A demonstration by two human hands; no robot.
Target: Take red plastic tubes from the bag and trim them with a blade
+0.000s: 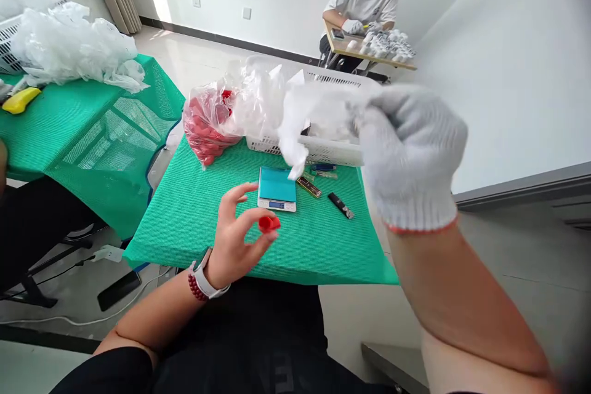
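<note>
Between thumb and fingertips, my bare left hand [237, 231] pinches a small hollow red plastic piece [268, 224] over the front of the green-covered table [194, 215]. My right hand [410, 154], in a white knit glove, is raised at the right and closed on a white plastic bag [318, 108]. The bag is blurred and trails left, its lower end hanging above a small digital scale [277, 188] with a blue-green top. Past the scale, a clear bag of red pieces [210, 126] leans by a white plastic basket [318, 151] holding crumpled clear plastic.
Right of the scale lie a black and gold strip [308, 186], a black utility knife [340, 205] and pens [323, 167]. At left, another green table [87, 111] bears piled plastic bags [74, 43] and a yellow-handled tool [21, 100]. A gloved person [360, 0] sits at a far desk.
</note>
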